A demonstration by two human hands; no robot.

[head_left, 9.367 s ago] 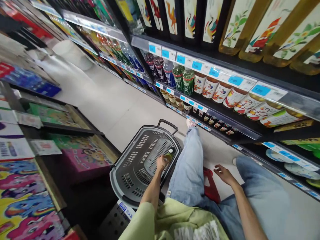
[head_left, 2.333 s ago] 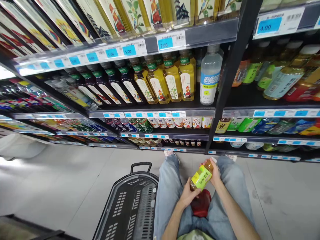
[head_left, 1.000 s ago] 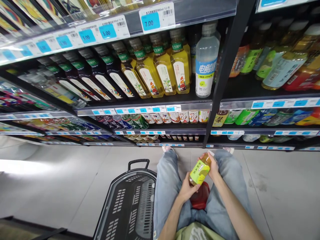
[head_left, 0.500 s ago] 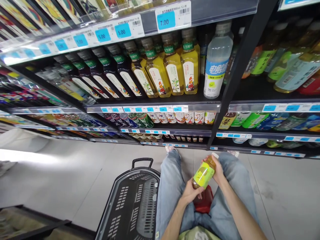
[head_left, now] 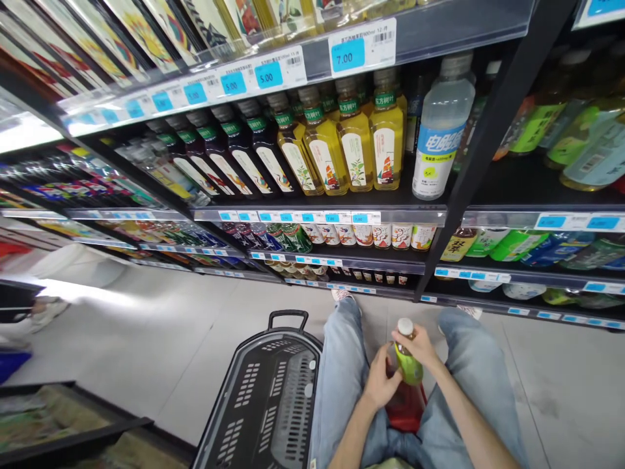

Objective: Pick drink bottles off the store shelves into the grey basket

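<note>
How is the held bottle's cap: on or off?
On: the white cap sits atop the green-labelled bottle, just above the right hand. Whether its seal is broken, I cannot tell.

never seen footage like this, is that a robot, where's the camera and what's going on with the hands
No robot here: these are a person's own two bare hands. The view comes from a camera worn on the head, looking forward and down. The right hand grips a bottle just below its white cap. The left hand curves beside it; whether it touches is hard to tell. A dark basket sits next to the left leg. Ahead, shelves hold rows of drinks.
</note>
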